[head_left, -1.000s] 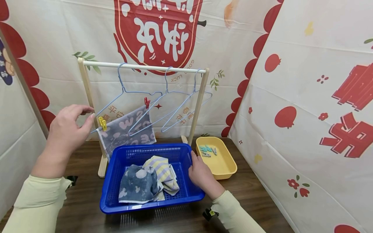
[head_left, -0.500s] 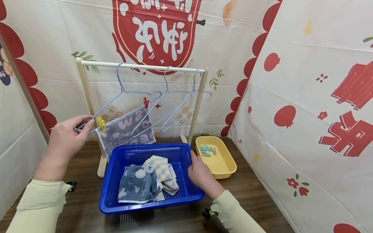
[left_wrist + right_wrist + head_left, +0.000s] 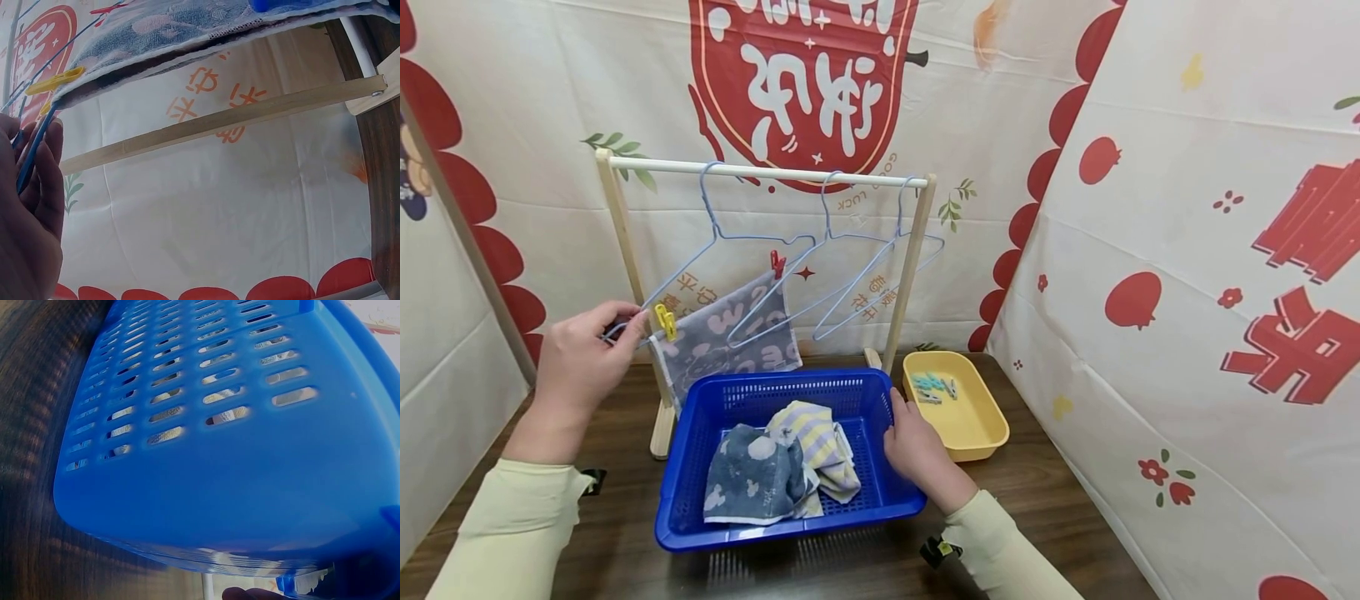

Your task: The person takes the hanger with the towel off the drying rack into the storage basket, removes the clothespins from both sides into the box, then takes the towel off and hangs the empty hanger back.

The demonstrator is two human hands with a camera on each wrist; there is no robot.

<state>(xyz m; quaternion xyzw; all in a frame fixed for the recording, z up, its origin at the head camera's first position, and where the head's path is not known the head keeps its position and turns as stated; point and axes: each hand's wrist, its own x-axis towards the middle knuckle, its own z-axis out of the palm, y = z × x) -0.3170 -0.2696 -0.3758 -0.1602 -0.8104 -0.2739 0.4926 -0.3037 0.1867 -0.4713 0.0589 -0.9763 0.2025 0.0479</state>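
Note:
My left hand (image 3: pixel 583 354) pinches the lower left corner of a light blue wire hanger (image 3: pixel 716 236), which hangs from the rack's bar; the left wrist view shows the hanger wire (image 3: pixel 35 147) between thumb and fingers. A grey-purple patterned towel (image 3: pixel 722 343) hangs from it, clipped by a yellow clothespin (image 3: pixel 666 322) near my fingers and a red clothespin (image 3: pixel 777 264) farther right. My right hand (image 3: pixel 921 454) grips the right rim of a blue plastic basket (image 3: pixel 672 492). Inside lie a dark blue-grey cloth (image 3: pixel 745 479) and a yellow-striped cloth (image 3: pixel 820 442).
Two more blue hangers (image 3: pixel 828 218) hang toward the right of the wooden rack (image 3: pixel 910 275). Behind the right hand, a yellow tray (image 3: pixel 973 425) holds several clothespins (image 3: pixel 929 382). Printed cloth walls (image 3: pixel 1195 208) enclose the dark wooden table (image 3: pixel 610 533).
My left hand has moved down from beside the rack's left post and taken hold of the hanger's corner. The right hand and basket have stayed in place.

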